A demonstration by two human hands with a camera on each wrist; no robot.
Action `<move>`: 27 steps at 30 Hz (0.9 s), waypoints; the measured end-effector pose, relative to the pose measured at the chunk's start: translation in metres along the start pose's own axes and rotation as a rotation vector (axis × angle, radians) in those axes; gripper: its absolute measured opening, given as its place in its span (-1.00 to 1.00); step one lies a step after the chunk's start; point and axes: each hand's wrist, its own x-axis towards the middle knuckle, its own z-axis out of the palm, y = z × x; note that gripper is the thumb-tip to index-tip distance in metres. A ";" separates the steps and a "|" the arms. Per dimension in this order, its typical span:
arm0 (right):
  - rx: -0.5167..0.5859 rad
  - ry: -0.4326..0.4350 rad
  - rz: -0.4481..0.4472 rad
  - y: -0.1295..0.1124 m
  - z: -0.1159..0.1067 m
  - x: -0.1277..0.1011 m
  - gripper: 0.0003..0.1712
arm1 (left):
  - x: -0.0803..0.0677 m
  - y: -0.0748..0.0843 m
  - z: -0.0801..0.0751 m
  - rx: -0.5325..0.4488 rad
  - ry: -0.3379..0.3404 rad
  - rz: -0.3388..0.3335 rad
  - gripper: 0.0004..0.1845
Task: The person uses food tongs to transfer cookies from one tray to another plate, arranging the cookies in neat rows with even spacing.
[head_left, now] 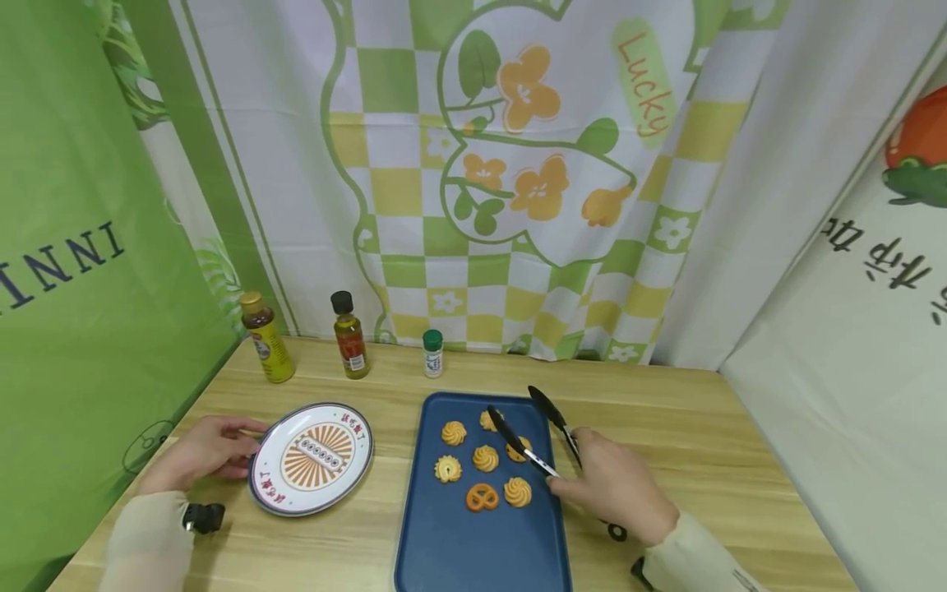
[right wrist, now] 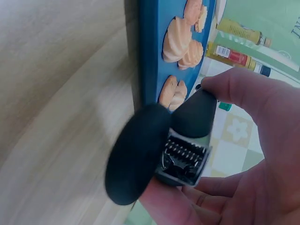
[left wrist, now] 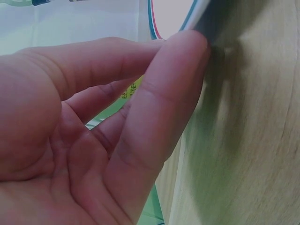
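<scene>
The right hand [head_left: 614, 485] grips black tongs [head_left: 536, 432], tips spread over the cookies [head_left: 484, 457] on the blue tray [head_left: 481, 543]. Left of the tray, the left hand [head_left: 203, 452], fingers relaxed, steadies the plate [head_left: 311, 459]; squeeze 1 cookie gently.

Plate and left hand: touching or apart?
Touching. The left wrist view shows the left hand with fingertips pressed against the plate rim.

"lucky" runs in orange letters down a green patch on the checked flower curtain [head_left: 518, 164]. dark capitals "inni" cross the green backdrop [head_left: 81, 312] at left. large dark chinese characters mark the white panel [head_left: 880, 255] at right; red characters ring the plate [head_left: 311, 457], too small to read.
</scene>
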 end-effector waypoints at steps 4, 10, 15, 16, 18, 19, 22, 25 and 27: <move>0.007 -0.009 -0.010 -0.004 -0.001 0.001 0.01 | 0.001 -0.001 0.000 0.005 0.002 0.004 -0.45; 0.011 -0.032 -0.024 -0.010 -0.001 0.005 0.00 | 0.003 -0.003 0.000 0.016 0.004 0.009 -0.47; -0.006 -0.042 -0.028 -0.016 -0.001 0.007 -0.05 | 0.003 -0.005 0.001 0.022 0.007 -0.001 -0.46; -0.011 -0.044 -0.030 -0.017 -0.001 0.007 -0.08 | 0.003 -0.005 0.001 0.022 0.006 -0.004 -0.45; -0.015 -0.051 -0.036 -0.019 -0.001 0.008 -0.11 | 0.003 -0.006 0.001 0.024 0.002 -0.007 -0.45; -0.014 -0.056 -0.039 -0.019 -0.002 0.008 -0.12 | 0.004 -0.006 0.001 0.023 0.002 -0.008 -0.44; -0.014 -0.074 -0.041 -0.021 -0.001 0.008 -0.13 | 0.004 -0.007 0.000 0.017 -0.003 -0.010 -0.44; -0.018 -0.087 -0.041 -0.022 -0.001 0.009 -0.09 | 0.004 -0.007 -0.001 0.005 0.000 -0.019 -0.44; -0.024 -0.090 -0.043 -0.023 -0.001 0.010 -0.08 | 0.005 -0.007 -0.001 0.000 -0.005 -0.022 -0.43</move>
